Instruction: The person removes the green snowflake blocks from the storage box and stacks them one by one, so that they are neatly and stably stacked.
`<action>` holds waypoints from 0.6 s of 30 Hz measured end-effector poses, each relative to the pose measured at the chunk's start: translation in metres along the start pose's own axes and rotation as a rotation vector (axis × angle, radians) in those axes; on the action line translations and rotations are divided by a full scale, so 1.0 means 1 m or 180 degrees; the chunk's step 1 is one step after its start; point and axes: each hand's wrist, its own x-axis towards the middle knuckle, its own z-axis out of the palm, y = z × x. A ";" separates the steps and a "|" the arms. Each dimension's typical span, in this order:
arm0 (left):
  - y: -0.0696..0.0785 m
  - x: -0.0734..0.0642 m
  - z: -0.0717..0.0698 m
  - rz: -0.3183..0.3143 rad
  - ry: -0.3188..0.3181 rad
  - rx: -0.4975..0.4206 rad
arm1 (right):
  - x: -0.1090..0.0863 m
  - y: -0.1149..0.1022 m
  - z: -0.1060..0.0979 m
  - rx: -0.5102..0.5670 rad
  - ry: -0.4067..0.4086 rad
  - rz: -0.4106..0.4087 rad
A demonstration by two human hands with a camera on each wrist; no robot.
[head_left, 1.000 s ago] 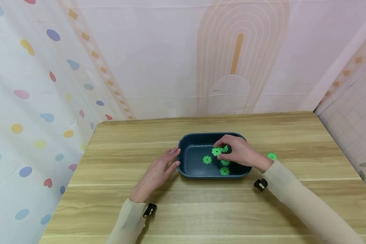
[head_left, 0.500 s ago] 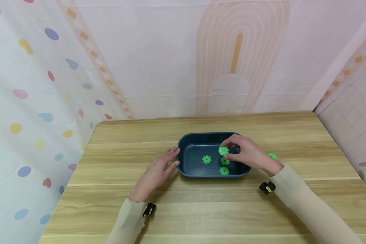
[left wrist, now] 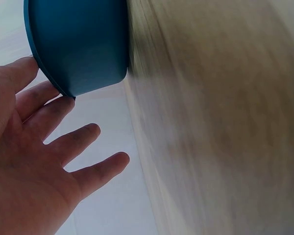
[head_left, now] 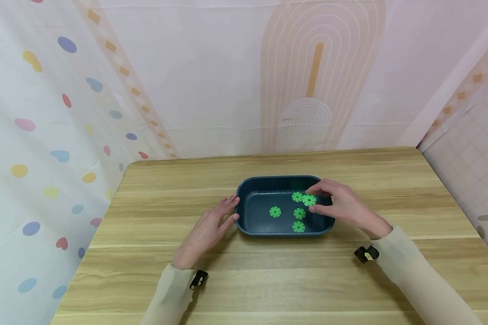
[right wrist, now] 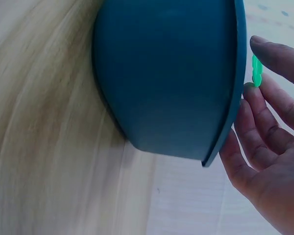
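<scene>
The left hand (head_left: 205,230) rests with thumb and some fingertips against the left end of the dark blue tray (head_left: 254,219); its fingers are loosely straight and grasp nothing, and two of them reach out free of the rim. I suppose this touch is there to steady the tray, because a light container could slide.

The right hand (head_left: 347,208) pinches one green disc (head_left: 309,200) between thumb and fingertips, so these are parted only by the disc. This disc is over the right part of the tray, towards the far right corner. It is held by its notched border (a sensible way, I think, for so thin a piece).

Four other discs lie on the tray floor: three in a row from far edge to near edge, right of the middle, and a single disc (head_left: 274,211) near the middle. Whether the held disc touches the farthest one, I cannot tell.

The tray stands well apart from the left and right edges of the table (head_left: 244,289). Inside, bare floor remains towards its left end; at the right end the hand comes close over the rim.
</scene>
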 end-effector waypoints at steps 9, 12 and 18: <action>0.000 0.000 0.000 0.0024 0.0006 -0.0013 | -0.009 0.005 -0.007 -0.0072 0.0172 -0.0021; 0.000 0.000 0.000 0.0022 0.0007 -0.0010 | -0.012 0.008 -0.009 -0.0075 0.0185 0.0025; 0.001 0.000 0.000 0.0021 0.0000 -0.0007 | -0.018 0.011 -0.014 -0.0073 0.0224 0.0136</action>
